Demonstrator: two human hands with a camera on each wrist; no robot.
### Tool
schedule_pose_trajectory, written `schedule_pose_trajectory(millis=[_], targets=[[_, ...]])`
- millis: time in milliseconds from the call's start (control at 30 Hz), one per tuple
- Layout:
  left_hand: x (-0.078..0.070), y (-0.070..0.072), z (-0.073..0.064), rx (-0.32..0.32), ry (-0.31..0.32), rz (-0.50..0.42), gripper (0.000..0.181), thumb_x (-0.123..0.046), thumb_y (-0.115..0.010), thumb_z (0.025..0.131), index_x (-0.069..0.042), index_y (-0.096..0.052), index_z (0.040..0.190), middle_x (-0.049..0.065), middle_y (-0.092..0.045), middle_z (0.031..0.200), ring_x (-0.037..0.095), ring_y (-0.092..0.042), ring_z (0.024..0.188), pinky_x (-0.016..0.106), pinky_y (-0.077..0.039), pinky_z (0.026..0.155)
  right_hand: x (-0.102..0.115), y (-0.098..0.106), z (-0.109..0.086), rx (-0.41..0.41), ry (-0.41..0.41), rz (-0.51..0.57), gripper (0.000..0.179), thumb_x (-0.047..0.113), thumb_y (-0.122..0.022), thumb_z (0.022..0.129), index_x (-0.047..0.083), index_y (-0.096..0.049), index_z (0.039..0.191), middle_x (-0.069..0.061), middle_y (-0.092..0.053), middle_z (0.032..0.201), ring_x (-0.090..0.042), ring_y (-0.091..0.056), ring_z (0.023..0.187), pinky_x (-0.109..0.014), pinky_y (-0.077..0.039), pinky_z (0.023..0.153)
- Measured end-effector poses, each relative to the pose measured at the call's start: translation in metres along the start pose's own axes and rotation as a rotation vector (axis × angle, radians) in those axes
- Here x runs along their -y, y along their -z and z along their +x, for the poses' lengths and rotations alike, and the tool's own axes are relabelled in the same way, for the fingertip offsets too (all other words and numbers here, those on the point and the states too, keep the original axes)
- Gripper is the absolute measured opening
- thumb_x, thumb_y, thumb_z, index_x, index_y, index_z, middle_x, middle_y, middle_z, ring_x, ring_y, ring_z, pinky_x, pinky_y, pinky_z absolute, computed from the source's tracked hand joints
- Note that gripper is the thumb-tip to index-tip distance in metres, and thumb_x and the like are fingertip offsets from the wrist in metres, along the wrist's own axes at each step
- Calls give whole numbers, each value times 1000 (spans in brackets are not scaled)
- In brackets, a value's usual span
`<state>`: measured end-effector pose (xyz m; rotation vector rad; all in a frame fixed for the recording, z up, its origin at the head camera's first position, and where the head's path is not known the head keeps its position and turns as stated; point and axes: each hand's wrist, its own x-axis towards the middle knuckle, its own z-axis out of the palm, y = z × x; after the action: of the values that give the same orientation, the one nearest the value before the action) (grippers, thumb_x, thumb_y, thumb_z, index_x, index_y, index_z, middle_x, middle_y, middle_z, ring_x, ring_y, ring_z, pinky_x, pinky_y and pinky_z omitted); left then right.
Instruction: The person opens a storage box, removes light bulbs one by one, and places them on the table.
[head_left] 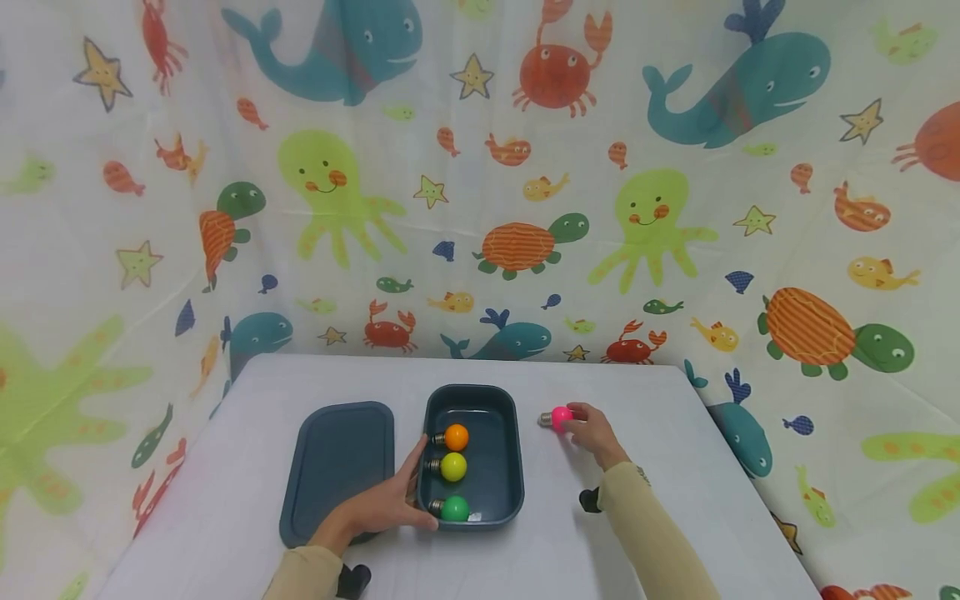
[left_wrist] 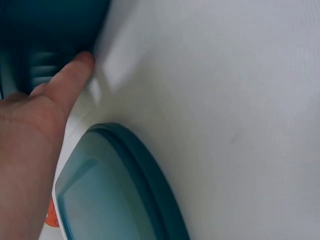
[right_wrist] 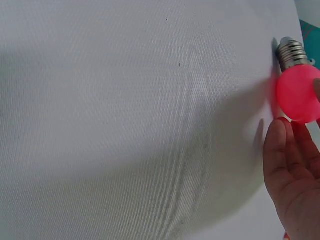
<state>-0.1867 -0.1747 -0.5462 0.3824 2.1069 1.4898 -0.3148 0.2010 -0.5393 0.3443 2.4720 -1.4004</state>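
At the right, a pink light bulb [head_left: 561,418] with a metal screw base lies sideways by the table surface. My right hand [head_left: 591,429] pinches its round end between thumb and fingers. The same pink bulb [right_wrist: 298,94] shows at the right wrist view's edge, the fingers of my right hand [right_wrist: 295,170] against it. My left hand [head_left: 390,504] rests against the left side and near corner of a dark blue-grey box [head_left: 517,467], fingers fairly straight and thumb spread. Inside along its left wall lie an orange bulb [head_left: 457,437], a yellow bulb [head_left: 453,467] and a green bulb [head_left: 455,508].
A flat dark lid [head_left: 341,467] lies left of the box, partly behind my left forearm. Everything stands on a white-covered table [head_left: 637,392]. A curtain [head_left: 465,275] printed with sea animals hangs behind and along both sides.
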Motion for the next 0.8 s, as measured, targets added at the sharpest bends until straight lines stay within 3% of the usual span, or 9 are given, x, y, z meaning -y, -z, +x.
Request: schedule_pose_trajectory(millis=[333,633,800], targets=[[0,0,-1,9,0,-1,124,-30,-82,80,-24,16,156,18,10,162,40,-15,146,55,-20,115,2,6,-3,-1,11,-7,53,21,-64,95,7,-45,143,-20,-46,143,-37,-50,124,-48,-49,98],[0,1,-1,11,10,-11,124,-28,-82,80,-25,16,156,19,9,162,41,-15,146,57,-19,115,29,19,-14,-6,68,24,56,21,-62,97,2,-40,145,-23,-44,143,-39,-45,128,-51,-45,102],[-2,1,-1,8,17,-10,125,-28,-83,79,-24,16,156,19,9,162,42,-16,146,57,-19,115,43,15,-17,-25,82,42,55,23,-62,97,5,-41,145,-22,-44,144,-39,-44,130,-50,-44,104]])
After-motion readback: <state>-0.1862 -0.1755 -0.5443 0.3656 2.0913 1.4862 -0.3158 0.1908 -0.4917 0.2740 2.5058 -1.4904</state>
